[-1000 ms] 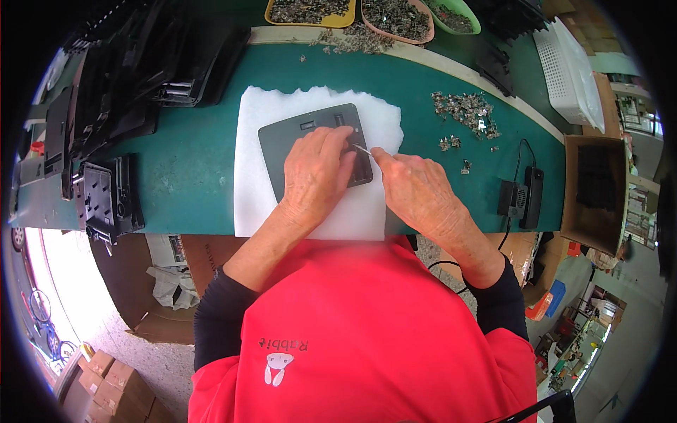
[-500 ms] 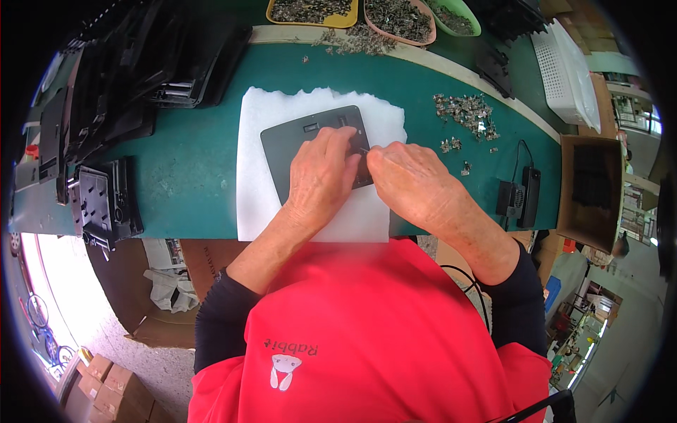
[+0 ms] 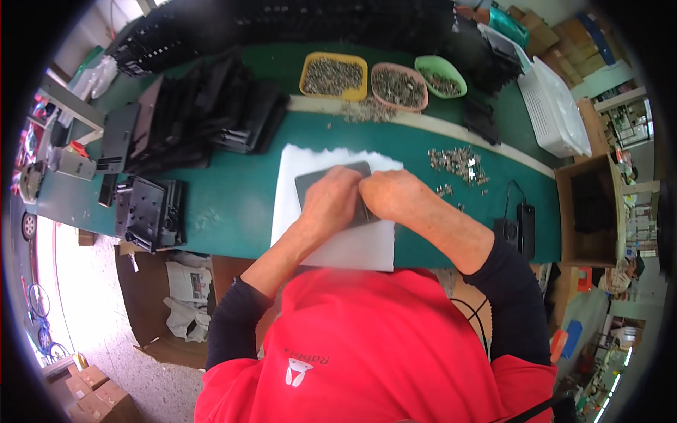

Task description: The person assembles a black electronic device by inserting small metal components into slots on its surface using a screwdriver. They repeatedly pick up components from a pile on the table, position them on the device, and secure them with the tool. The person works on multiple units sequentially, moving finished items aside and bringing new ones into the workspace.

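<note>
A dark grey plastic panel [image 3: 307,185] lies on a white foam sheet [image 3: 290,222] on the green bench. My left hand [image 3: 333,197] rests over the panel, its fingers curled toward my other hand. Beside it my right hand [image 3: 390,194] is closed, at the panel's right edge. The two hands meet at the fingertips, and whatever they grip is hidden between them. Small metal clips [image 3: 462,166] lie in a loose pile to the right of the sheet.
Yellow [image 3: 367,72], pink [image 3: 422,104] and green [image 3: 462,90] trays of small metal parts stand at the back. Black plastic parts [image 3: 240,116] are stacked on the left. A black adapter [image 3: 525,229] with a cable, an open cardboard box [image 3: 592,166] and a white basket [image 3: 550,113] are on the right.
The view has tilted up, so more of the bench's back shows. My hands have drawn together, and my left fingers, spread on the panel before, are now curled against my right hand.
</note>
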Motion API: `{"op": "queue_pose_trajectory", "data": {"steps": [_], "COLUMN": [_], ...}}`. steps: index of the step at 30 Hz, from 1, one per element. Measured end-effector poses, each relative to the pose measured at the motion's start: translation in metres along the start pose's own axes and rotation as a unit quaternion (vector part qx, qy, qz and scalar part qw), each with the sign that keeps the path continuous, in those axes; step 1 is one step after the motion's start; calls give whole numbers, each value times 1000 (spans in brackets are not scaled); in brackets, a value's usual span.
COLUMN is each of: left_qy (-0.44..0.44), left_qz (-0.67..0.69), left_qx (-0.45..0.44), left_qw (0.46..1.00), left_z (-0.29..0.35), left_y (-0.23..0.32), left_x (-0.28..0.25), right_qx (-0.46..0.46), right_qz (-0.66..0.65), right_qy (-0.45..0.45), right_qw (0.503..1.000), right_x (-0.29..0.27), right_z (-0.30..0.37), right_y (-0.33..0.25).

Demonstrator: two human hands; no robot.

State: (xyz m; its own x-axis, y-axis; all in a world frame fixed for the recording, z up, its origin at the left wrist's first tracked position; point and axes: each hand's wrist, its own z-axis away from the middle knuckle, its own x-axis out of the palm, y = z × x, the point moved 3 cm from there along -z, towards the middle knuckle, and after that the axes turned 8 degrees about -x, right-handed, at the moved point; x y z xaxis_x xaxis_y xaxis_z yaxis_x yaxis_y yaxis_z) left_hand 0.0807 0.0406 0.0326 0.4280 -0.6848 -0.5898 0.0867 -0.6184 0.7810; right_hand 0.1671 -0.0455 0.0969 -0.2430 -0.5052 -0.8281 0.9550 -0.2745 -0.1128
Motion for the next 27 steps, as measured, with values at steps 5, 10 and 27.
{"op": "queue_pose_trajectory", "data": {"steps": [5,10,27], "left_qy": [74,97,-63], "left_qz": [-209,-251,-276], "left_qx": [-76,-55,-40], "left_qw": [972,962,958], "left_z": [-72,-130,-213], "left_y": [-43,-54,-82], "left_x": [-37,-32,-18], "right_qx": [-6,-1,0], "right_qz": [7,-12,-100], "right_qy": [-7,17,126], "right_qw": [1000,1000,987], "right_x": [0,4,11], "right_z": [3,14,23], "right_y": [-1,1,41]}}
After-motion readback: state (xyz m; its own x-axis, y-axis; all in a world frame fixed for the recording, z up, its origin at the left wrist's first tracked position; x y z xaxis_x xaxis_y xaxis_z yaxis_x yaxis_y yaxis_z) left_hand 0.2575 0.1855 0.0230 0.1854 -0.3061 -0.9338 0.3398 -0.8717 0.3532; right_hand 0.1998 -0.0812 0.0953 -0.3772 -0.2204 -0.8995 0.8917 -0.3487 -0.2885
